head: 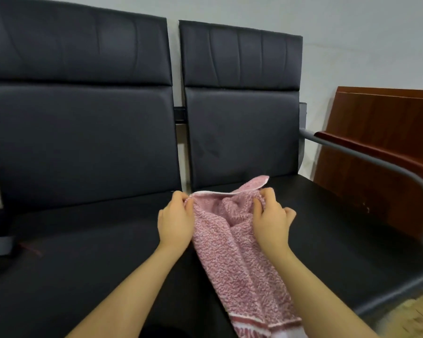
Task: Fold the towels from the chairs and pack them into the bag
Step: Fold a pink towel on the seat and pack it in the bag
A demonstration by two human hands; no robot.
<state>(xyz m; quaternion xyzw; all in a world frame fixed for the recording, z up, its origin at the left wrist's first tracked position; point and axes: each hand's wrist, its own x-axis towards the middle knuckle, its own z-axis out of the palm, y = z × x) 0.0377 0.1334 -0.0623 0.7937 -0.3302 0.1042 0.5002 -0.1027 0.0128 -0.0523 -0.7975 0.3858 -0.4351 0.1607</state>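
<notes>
A pink towel (235,240) lies at six o'clock on the black chairs (83,240). The left hand (175,222) and right hand (270,220) pinch its far corners, fingers curled into cloth. It looks soft, light and floppy; corners give the best hold.

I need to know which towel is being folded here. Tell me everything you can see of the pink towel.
The pink towel is mottled pink-and-white terry cloth with a darker striped band at its near end. It lies rumpled along the black seat, its far edge lifted. The left hand pinches one far corner; the right hand grips the bunched cloth by the other.
</notes>
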